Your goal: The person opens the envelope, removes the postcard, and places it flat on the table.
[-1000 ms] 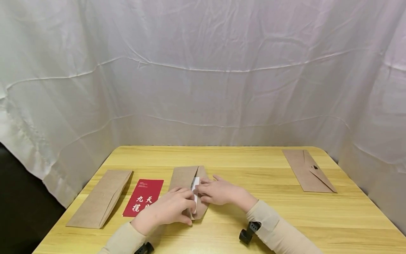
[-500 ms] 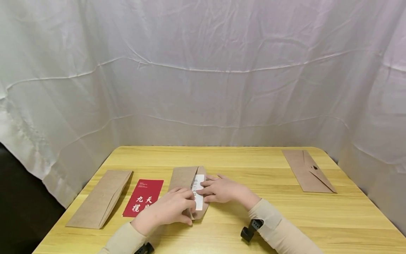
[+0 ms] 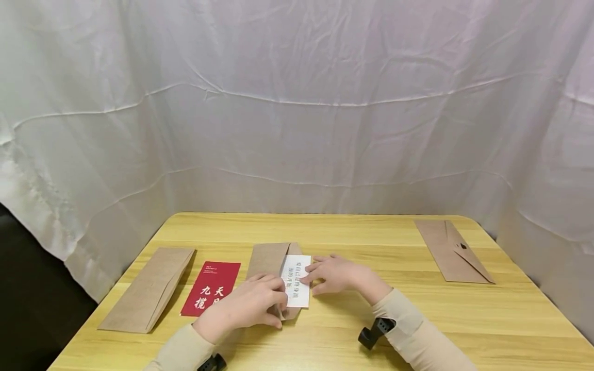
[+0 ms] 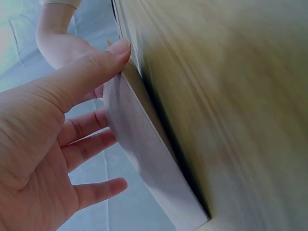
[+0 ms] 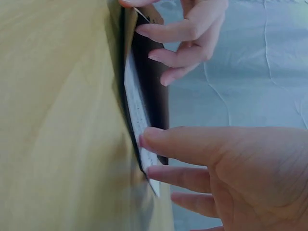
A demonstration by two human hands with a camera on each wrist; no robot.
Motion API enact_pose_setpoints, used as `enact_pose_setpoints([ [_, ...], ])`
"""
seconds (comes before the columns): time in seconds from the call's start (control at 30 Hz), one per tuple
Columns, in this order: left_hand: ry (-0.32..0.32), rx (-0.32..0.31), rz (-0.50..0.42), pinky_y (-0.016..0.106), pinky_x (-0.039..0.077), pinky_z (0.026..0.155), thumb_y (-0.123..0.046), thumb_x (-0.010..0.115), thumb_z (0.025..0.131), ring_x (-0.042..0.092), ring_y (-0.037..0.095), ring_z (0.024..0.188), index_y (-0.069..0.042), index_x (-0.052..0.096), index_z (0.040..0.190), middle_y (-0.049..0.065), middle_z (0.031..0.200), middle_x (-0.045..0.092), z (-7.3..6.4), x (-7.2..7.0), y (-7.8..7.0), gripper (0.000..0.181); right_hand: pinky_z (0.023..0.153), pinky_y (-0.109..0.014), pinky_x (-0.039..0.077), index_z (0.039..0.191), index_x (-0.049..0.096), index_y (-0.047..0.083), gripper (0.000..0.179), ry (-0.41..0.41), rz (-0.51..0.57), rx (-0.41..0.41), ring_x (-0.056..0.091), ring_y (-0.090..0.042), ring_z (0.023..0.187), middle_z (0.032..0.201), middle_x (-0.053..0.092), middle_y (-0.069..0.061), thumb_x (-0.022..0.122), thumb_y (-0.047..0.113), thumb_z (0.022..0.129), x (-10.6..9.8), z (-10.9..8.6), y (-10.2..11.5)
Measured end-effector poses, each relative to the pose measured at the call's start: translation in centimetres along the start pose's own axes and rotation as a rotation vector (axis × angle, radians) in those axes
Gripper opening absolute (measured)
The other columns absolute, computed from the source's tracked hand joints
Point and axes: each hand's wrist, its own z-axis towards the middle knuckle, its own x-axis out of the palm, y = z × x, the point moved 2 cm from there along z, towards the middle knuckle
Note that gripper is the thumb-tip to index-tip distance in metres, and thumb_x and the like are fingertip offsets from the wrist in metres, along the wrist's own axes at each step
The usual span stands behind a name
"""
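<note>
Near the front middle of the table, my left hand (image 3: pixel 252 304) holds a brown paper envelope (image 3: pixel 266 259), its thumb at the near edge and its fingers over the paper. In the left wrist view the thumb (image 4: pixel 108 62) presses on the envelope's corner (image 4: pixel 149 159). Out of the envelope's open right side sticks a white card (image 3: pixel 297 283) with rows of handwritten-looking characters; its left part is hidden inside. My right hand (image 3: pixel 339 275) pinches the card by its right edge, and in the right wrist view its thumb lies against the card (image 5: pixel 137 108).
A red card (image 3: pixel 213 283) with white characters lies left of the envelope, partly behind the left hand. Farther left rests a second brown envelope (image 3: pixel 146 291). Another brown envelope (image 3: pixel 455 252), with a small black mark, lies at the far right. White cloth (image 3: pixel 297 129) hangs behind the table.
The white card has slid rightward out of the envelope, showing much more of its writing. My right hand has moved right with it, while the left hand has stayed on the envelope.
</note>
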Motion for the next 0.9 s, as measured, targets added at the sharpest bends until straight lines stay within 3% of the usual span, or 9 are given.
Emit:
enact_pose_setpoints([
  [0.17, 0.003, 0.006, -0.008, 0.040, 0.046, 0.100, -0.051, 0.079, 0.073, 0.050, 0.006, 0.092, -0.029, 0.062, 0.081, -0.014, 0.091, 0.054, 0.0, 0.0, 0.0, 0.029, 0.114, -0.057, 0.031, 0.128, 0.065, 0.028, 0.036, -0.019, 0.029, -0.009, 0.042, -0.031, 0.140, 0.141, 0.057, -0.004, 0.063, 0.037, 0.093, -0.2, -0.1, -0.5],
  [0.33, 0.012, 0.012, -0.043, 0.023, 0.046, 0.081, -0.046, 0.082, 0.072, 0.048, 0.004, 0.087, -0.028, 0.062, 0.079, -0.014, 0.089, 0.053, 0.0, -0.1, 0.0, 0.028, 0.100, -0.039, 0.049, 0.118, 0.070, 0.016, 0.029, -0.157, 0.028, -0.092, 0.062, -0.020, 0.114, 0.121, 0.068, -0.003, 0.062, 0.029, 0.094, 0.2, 1.0, -0.4],
  [0.47, 0.032, 0.004, -0.080, 0.017, 0.043, 0.071, -0.042, 0.083, 0.071, 0.046, 0.002, 0.082, -0.026, 0.061, 0.077, -0.014, 0.089, 0.051, -0.1, -0.2, 0.0, 0.028, 0.088, -0.032, 0.054, 0.115, 0.069, 0.014, 0.027, -0.253, 0.004, -0.092, 0.064, -0.016, 0.098, 0.112, 0.066, -0.003, 0.062, 0.029, 0.093, 0.7, 2.1, -0.2],
  [0.73, 0.054, -0.003, -0.104, 0.015, 0.042, 0.069, -0.041, 0.083, 0.071, 0.045, 0.002, 0.082, -0.025, 0.060, 0.077, -0.014, 0.089, 0.050, -0.1, -0.1, 0.0, 0.028, 0.076, -0.033, 0.053, 0.114, 0.064, 0.011, 0.033, -0.328, -0.015, 0.054, 0.059, -0.017, 0.085, 0.105, 0.061, -0.006, 0.065, 0.036, 0.092, 0.7, 4.1, 0.1],
  [0.9, 0.045, 0.008, -0.107, 0.014, 0.043, 0.070, -0.041, 0.083, 0.071, 0.045, 0.001, 0.082, -0.024, 0.061, 0.078, -0.014, 0.090, 0.051, -0.1, 0.0, 0.0, 0.029, 0.085, -0.040, 0.053, 0.120, 0.062, 0.009, 0.046, -0.323, -0.051, 0.169, 0.060, -0.022, 0.096, 0.110, 0.061, -0.008, 0.063, 0.045, 0.092, 0.7, 5.1, 0.1],
])
